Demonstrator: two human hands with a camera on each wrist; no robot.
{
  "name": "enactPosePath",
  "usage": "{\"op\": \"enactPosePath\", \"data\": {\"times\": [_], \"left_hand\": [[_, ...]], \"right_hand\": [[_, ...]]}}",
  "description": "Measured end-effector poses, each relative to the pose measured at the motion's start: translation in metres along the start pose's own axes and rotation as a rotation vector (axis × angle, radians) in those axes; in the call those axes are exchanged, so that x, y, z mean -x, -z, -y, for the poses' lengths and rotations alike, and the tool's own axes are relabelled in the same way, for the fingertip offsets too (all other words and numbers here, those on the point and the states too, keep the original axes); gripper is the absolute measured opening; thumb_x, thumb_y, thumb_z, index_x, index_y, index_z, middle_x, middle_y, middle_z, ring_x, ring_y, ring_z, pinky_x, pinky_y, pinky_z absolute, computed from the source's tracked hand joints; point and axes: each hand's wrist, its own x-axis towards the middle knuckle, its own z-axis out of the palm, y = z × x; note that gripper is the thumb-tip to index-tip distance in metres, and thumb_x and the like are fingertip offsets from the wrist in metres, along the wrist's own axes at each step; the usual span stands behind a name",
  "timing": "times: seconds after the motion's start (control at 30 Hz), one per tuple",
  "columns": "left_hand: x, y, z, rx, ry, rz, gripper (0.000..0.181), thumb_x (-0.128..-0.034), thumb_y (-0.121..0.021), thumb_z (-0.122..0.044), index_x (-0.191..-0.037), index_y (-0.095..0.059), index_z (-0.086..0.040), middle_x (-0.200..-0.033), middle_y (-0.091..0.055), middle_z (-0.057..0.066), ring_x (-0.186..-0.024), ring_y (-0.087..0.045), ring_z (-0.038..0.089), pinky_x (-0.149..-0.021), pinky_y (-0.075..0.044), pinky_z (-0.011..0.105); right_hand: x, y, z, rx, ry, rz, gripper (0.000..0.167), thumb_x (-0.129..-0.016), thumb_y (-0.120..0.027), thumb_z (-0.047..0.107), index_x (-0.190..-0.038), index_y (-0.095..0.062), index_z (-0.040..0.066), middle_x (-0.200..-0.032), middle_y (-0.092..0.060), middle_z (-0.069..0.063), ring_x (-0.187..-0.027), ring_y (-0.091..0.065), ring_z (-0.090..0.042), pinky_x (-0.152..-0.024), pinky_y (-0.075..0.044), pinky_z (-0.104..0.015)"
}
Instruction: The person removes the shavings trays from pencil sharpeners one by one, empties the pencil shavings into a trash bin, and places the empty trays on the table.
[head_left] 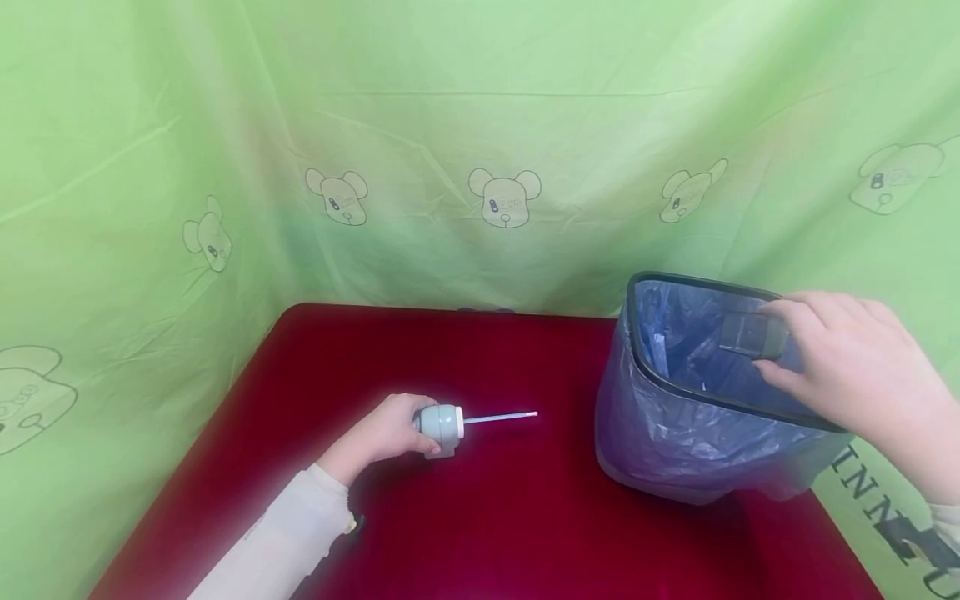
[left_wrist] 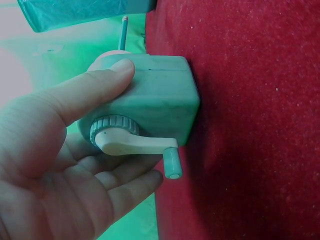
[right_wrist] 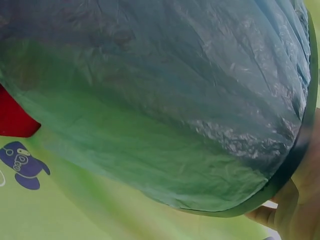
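Note:
A grey-green pencil sharpener (head_left: 444,423) is gripped in my left hand (head_left: 384,432), just above the red tabletop. From its front a blue pencil (head_left: 497,417) sticks out toward the right. The left wrist view shows the thumb (left_wrist: 102,87) on top of the body and a white crank (left_wrist: 132,142) at the back. Over the mouth of a lined trash bin (head_left: 675,446), my right hand (head_left: 862,354) pinches a small see-through shavings drawer (head_left: 742,335) between thumb and fingers. The bin hides the drawer in the right wrist view.
The bin's dark rim (head_left: 720,402) holds a bluish plastic bag, with a few light scraps (head_left: 659,342) inside. Red cloth covers the table (head_left: 420,358). Green curtains (head_left: 427,150) with bear faces surround it behind and at both sides.

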Motion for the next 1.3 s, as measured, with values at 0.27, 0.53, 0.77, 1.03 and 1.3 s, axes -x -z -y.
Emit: {"op": "enactPosePath", "data": {"times": [0.27,0.53,0.77,1.03,1.3], "left_hand": [[0.0003,-0.0003,0.0003,0.01,0.01,0.001,0.058,-0.0708,-0.093,-0.022,-0.122,-0.069,-0.008,-0.099,-0.07,-0.001,-0.084,-0.062,0.017,-0.077,-0.055,0.038],[0.0011,0.0002,-0.0003,0.015,0.014,-0.002,0.058,-0.0708,-0.093,-0.021,-0.122,-0.069,-0.008,-0.099,-0.07,0.0,-0.084,-0.063,0.017,-0.077,-0.055,0.037],[0.0008,0.0001,0.0001,0.013,0.011,-0.002,0.058,-0.0707,-0.093,-0.022,-0.121,-0.069,-0.008,-0.1,-0.07,0.0,-0.085,-0.063,0.017,-0.078,-0.055,0.038],[0.0012,-0.0009,0.0014,0.02,0.017,0.0,0.058,-0.0707,-0.093,-0.022,-0.121,-0.069,-0.009,-0.1,-0.07,-0.001,-0.085,-0.063,0.018,-0.078,-0.055,0.038],[0.0013,-0.0002,0.0001,0.021,0.015,-0.004,0.057,-0.0698,-0.094,-0.021,-0.12,-0.07,-0.009,-0.098,-0.07,-0.002,-0.084,-0.063,0.017,-0.078,-0.055,0.037]], "right_hand": [[-0.001,-0.0018,0.0034,-0.038,-0.119,0.056,0.073,-0.062,-0.093,0.027,-0.122,-0.064,-0.003,-0.115,-0.067,-0.028,-0.1,-0.062,-0.05,-0.076,-0.044,-0.064],[-0.0005,-0.0022,0.0027,-0.084,-0.187,0.079,0.069,-0.066,-0.092,0.027,-0.122,-0.064,-0.003,-0.116,-0.067,-0.029,-0.104,-0.06,-0.052,-0.082,-0.044,-0.066],[0.0009,-0.0035,0.0018,-0.11,-0.233,0.081,0.067,-0.071,-0.089,0.031,-0.123,-0.064,-0.004,-0.116,-0.066,-0.031,-0.106,-0.058,-0.053,-0.084,-0.043,-0.067],[-0.0005,-0.0049,0.0053,-0.166,-0.288,0.072,0.064,-0.077,-0.085,0.035,-0.124,-0.064,-0.004,-0.116,-0.066,-0.031,-0.108,-0.057,-0.049,-0.086,-0.039,-0.066],[0.0018,-0.0061,0.0046,-0.228,-0.311,0.047,0.062,-0.08,-0.084,0.035,-0.123,-0.064,-0.005,-0.115,-0.065,-0.03,-0.107,-0.057,-0.046,-0.09,-0.037,-0.063]]}}
